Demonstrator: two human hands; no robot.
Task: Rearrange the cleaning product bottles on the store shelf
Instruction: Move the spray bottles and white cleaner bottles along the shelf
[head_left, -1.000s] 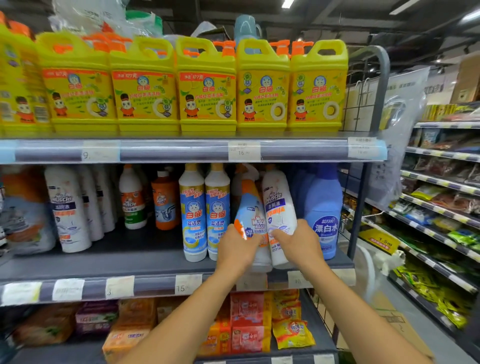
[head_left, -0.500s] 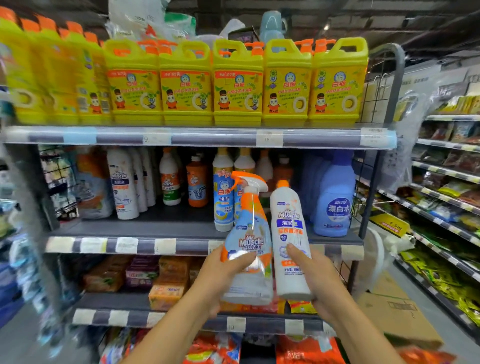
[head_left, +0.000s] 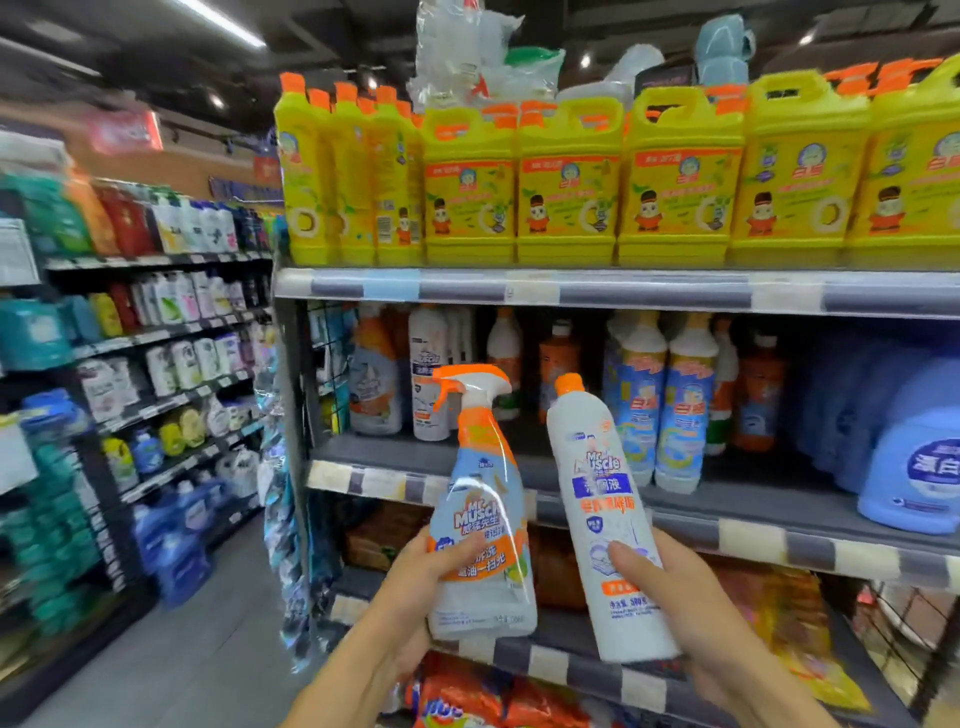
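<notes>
Shelf (head_left: 597, 293) unit beyond both hands, yellow jugs (head_left: 566, 182) on top tier, above hands. Blue bleach bottle (head_left: 914, 462) on middle tier, right of right hand. White bottle (head_left: 602, 499), orange cap, tilted, grasped low by right hand (head_left: 675, 597). Spray bottle (head_left: 480, 514), orange trigger, upright, grasped by left hand (head_left: 415, 592). Both bottles held clear of shelf, close side by side.

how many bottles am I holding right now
2: the spray bottle in your left hand, and the white bottle in your right hand. Neither hand hides another.
</notes>
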